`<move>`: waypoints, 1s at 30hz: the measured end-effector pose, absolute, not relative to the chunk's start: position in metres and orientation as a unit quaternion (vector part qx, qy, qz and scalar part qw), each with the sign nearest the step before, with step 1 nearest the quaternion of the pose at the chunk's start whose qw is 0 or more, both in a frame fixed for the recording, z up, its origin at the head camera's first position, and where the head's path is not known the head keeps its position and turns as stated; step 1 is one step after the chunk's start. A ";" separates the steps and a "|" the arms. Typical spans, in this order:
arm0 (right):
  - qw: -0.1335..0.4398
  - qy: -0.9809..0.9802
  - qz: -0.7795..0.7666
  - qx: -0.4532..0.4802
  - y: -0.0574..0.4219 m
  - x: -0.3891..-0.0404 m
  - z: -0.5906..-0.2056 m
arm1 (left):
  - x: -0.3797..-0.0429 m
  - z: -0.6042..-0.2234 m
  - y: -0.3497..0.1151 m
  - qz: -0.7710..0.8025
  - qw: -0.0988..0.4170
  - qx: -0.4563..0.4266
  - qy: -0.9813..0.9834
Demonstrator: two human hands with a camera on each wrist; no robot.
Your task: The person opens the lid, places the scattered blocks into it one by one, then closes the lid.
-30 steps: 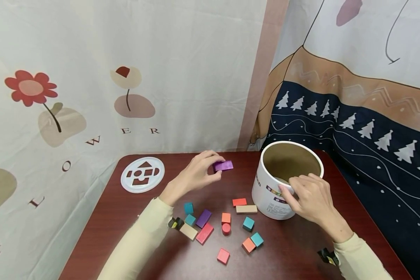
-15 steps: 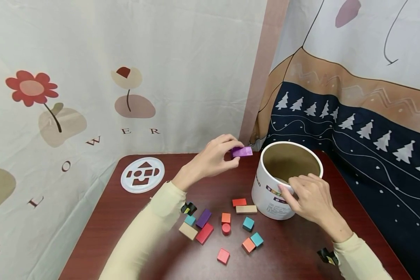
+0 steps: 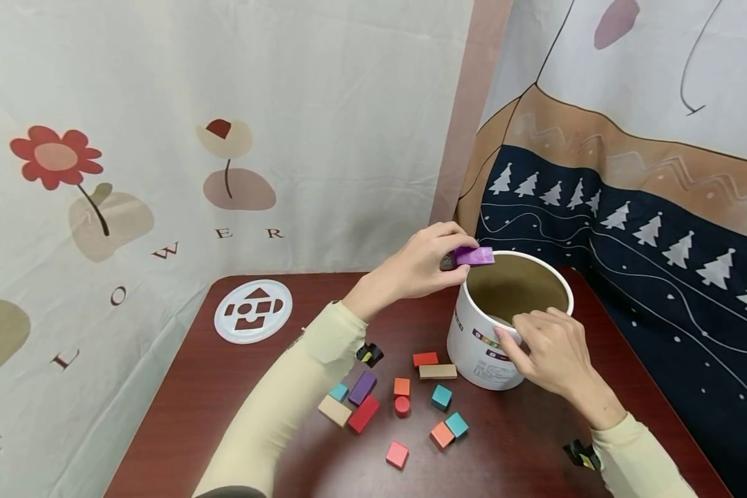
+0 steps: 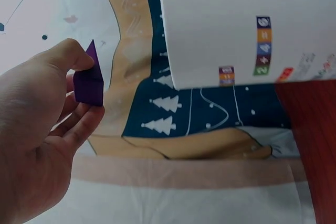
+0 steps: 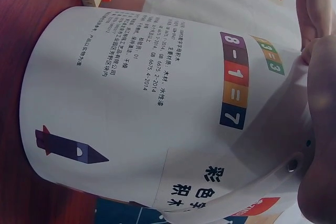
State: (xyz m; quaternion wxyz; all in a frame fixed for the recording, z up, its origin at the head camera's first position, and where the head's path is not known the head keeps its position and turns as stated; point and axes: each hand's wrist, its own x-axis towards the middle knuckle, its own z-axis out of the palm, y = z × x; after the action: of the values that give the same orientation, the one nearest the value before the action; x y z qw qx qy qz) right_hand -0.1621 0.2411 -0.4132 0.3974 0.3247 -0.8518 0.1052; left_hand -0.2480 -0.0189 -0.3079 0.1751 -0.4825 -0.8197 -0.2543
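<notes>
My left hand [image 3: 418, 264] pinches a purple block [image 3: 475, 256] between thumb and fingers, raised at the left side of the bucket's rim. In the left wrist view, the purple block [image 4: 89, 85] shows a pointed upper end and a flat lower face. A tall white bucket [image 3: 482, 353], brown inside, stands upright on the table. Gripping its near right rim is my right hand [image 3: 554, 353], thumb outside and fingers curled over the edge. Close up in the right wrist view, the bucket [image 5: 131, 119] shows printed text and sums. Its bottom is mostly hidden.
Several coloured blocks lie on the dark red table [image 3: 193, 415], among them a red block [image 3: 364, 414], a purple oblong [image 3: 362, 388] and a beige block [image 3: 438, 372] by the bucket's base. A white round lid with shaped cutouts [image 3: 272, 325] rests at the back left.
My left hand has carried the purple block rightward and up, from over the middle of the table to the bucket's rim. The right hand has stayed on the rim.
</notes>
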 end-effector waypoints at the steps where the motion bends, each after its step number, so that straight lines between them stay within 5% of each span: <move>1: 0.398 -0.851 0.105 0.326 0.241 -0.162 -0.413 | -0.249 -0.307 -0.014 -0.252 0.172 -0.485 -0.820; 12: 0.401 -0.849 0.102 0.330 0.241 -0.164 -0.414 | -0.251 -0.313 0.035 -0.221 0.111 -0.503 -0.828; 30: 0.407 -0.846 0.100 0.328 0.242 -0.164 -0.414 | -0.252 -0.329 0.062 -0.214 0.088 -0.511 -0.828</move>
State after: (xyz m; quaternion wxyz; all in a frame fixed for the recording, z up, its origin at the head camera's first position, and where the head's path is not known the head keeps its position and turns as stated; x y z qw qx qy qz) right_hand -0.1638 0.2417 -0.4141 0.4074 0.3284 -0.8463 0.0997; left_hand -0.2520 0.0616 -0.3290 0.0875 -0.5113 -0.8277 -0.2141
